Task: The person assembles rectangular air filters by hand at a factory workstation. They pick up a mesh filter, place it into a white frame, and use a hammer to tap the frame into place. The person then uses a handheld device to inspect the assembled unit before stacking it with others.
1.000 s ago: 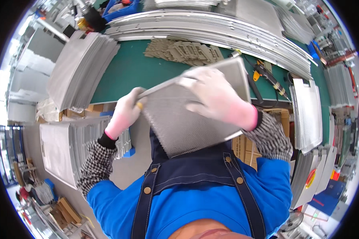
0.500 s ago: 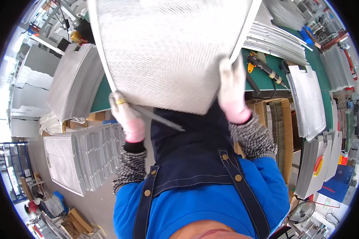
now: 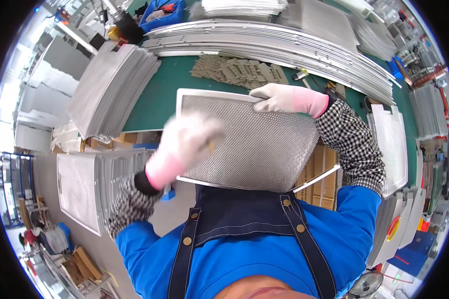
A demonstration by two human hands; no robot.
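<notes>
A silver mesh filter panel (image 3: 244,139) lies tilted in front of my body, its lower side against my apron. White frame strips line its left and far sides; its right side shows bare mesh. A loose frame strip (image 3: 317,178) sticks out at the panel's lower right corner. My right hand (image 3: 279,98), in a white and pink glove, grips the framed far edge, fingers on top. Over the panel's left part is my left hand (image 3: 189,137), gloved alike and smeared by motion. Whether its fingers hold anything does not show.
Long white frame strips (image 3: 274,37) lie across the back of the green table (image 3: 157,92). Small grey plates (image 3: 237,71) are heaped before them. Mesh panels (image 3: 102,94) are stacked at left, with more (image 3: 389,144) at right. A blue bin (image 3: 162,15) stands at the back.
The panel has come down and turned, its framed edge now at the far side. My right hand has moved to that far edge. My left hand has left the side strip and moved over the mesh.
</notes>
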